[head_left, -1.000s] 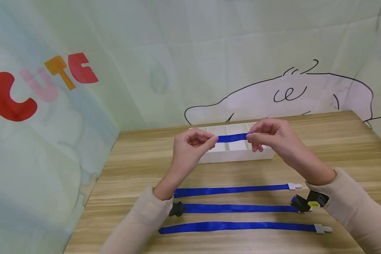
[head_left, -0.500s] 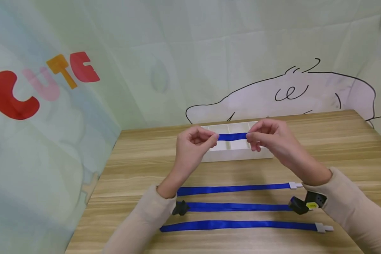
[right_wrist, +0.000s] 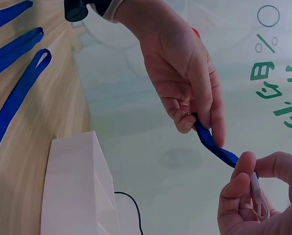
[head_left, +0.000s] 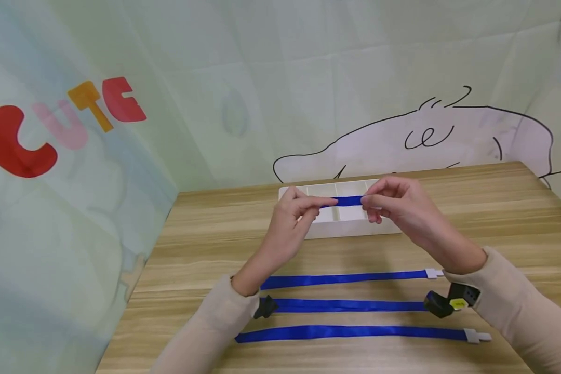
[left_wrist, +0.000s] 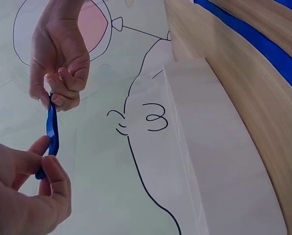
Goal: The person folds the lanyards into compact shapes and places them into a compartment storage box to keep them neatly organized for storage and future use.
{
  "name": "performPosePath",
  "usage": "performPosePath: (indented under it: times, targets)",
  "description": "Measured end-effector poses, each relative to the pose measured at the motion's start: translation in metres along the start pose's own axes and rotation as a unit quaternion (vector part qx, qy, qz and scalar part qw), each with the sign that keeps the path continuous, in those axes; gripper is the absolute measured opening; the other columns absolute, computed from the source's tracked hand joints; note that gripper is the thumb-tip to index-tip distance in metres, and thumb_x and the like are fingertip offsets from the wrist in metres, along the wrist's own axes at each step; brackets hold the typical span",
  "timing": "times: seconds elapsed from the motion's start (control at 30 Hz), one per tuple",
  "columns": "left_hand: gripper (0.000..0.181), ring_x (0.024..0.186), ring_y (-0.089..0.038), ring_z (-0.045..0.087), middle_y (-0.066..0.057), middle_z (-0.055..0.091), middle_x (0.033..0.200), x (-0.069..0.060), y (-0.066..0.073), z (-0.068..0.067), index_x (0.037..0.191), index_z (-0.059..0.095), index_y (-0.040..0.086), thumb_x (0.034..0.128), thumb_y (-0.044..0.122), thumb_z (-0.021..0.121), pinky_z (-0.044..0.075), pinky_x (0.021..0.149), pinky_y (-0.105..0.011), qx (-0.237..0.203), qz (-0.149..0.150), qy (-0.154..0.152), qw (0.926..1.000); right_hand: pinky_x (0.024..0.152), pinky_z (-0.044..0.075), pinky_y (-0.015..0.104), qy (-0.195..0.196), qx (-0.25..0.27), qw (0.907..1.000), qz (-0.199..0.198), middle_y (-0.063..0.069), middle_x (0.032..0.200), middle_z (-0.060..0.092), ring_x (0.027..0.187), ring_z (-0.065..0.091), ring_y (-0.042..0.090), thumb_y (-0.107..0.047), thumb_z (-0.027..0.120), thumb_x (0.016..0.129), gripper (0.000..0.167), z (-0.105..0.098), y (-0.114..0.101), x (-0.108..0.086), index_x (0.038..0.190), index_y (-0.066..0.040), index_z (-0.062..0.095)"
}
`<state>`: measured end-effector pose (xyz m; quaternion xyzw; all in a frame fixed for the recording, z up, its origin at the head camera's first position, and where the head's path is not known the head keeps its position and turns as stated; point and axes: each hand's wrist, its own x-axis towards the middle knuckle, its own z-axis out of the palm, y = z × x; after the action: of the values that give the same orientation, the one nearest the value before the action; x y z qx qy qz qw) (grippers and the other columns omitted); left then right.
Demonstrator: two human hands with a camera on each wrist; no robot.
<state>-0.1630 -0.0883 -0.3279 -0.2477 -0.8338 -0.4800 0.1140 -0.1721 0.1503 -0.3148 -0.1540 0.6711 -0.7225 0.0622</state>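
Observation:
Both hands hold a short folded blue strap above the white divided box. The left hand grips the strap's left end, its index finger stretched along the band. At the other end, the right hand pinches the strap between thumb and fingers. A white plastic clip hangs from the right hand's end in the right wrist view. In the left wrist view the blue band runs between the two hands, with a folded end showing beside the left fingers.
Three long blue straps lie side by side on the wooden table: a far one, a middle one and a near one. White clips show at the right ends of the far and near straps. A printed cloth stands behind.
The left hand has shifted slightly right along the strap, and its index finger has straightened over it. Less of the band shows between the hands. The right hand has barely moved.

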Motion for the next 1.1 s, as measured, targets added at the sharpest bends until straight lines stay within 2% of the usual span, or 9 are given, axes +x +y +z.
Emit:
performPosePath:
  times: [0.27,0.43,0.57,0.8,0.97,1.1]
  targets:
    - [0.025,0.082,-0.015,0.041,0.000,0.046,0.084,-0.001,-0.001,0.002,0.113,0.077,0.015,0.1026,0.009,0.056,0.040,0.066,-0.027,-0.004,0.008,0.013,0.9999,0.062,0.056,0.027,-0.007,-0.031,0.9994,-0.014,0.011,0.076,0.068,0.064,0.062,0.020,-0.001,0.068,0.094,0.002,0.002,0.001,-0.001,0.096,0.001,0.068]
    - [0.020,0.085,-0.014,0.049,-0.001,0.052,0.088,-0.002,0.001,0.003,0.113,0.075,0.010,0.1015,0.010,0.059,0.052,0.069,-0.028,-0.034,0.020,0.019,0.9990,0.063,0.055,0.028,-0.013,-0.047,0.9984,-0.029,0.011,0.075,0.067,0.064,0.062,0.021,-0.002,0.068,0.094,0.006,0.005,0.002,0.000,0.096,0.003,0.066]
    - [0.016,0.081,-0.014,0.056,-0.002,0.059,0.091,-0.002,0.004,0.004,0.112,0.071,0.007,0.0990,0.013,0.064,0.055,0.069,-0.029,-0.055,0.028,0.031,0.9976,0.065,0.056,0.028,-0.013,-0.058,0.9977,-0.032,0.010,0.074,0.067,0.065,0.063,0.022,-0.003,0.069,0.094,0.006,0.007,0.001,0.000,0.096,0.002,0.066]
    - [0.015,0.080,-0.018,0.067,-0.006,0.069,0.095,0.000,0.009,0.006,0.106,0.068,0.003,0.0930,0.010,0.072,0.059,0.075,-0.031,-0.129,0.027,0.048,0.9902,0.066,0.057,0.028,-0.016,-0.056,0.9976,-0.036,0.014,0.075,0.068,0.065,0.064,0.022,-0.002,0.069,0.093,0.007,0.011,-0.001,0.000,0.097,0.003,0.066]
    - [0.016,0.080,-0.014,0.069,-0.007,0.071,0.093,0.002,0.010,0.007,0.101,0.069,0.001,0.0881,0.008,0.077,0.060,0.075,-0.032,-0.149,0.031,0.064,0.9863,0.067,0.058,0.028,-0.020,-0.064,0.9966,-0.049,0.015,0.077,0.068,0.066,0.065,0.022,-0.002,0.070,0.092,0.009,0.013,-0.002,0.000,0.099,0.004,0.067]
    - [0.016,0.079,-0.015,0.070,-0.006,0.073,0.092,0.003,0.010,0.009,0.098,0.071,0.001,0.0857,0.008,0.079,0.060,0.075,-0.033,-0.158,0.035,0.077,0.9838,0.072,0.058,0.030,-0.017,-0.097,0.9934,-0.058,0.016,0.079,0.069,0.069,0.067,0.024,-0.005,0.072,0.092,0.014,0.017,-0.006,-0.002,0.101,0.005,0.067]
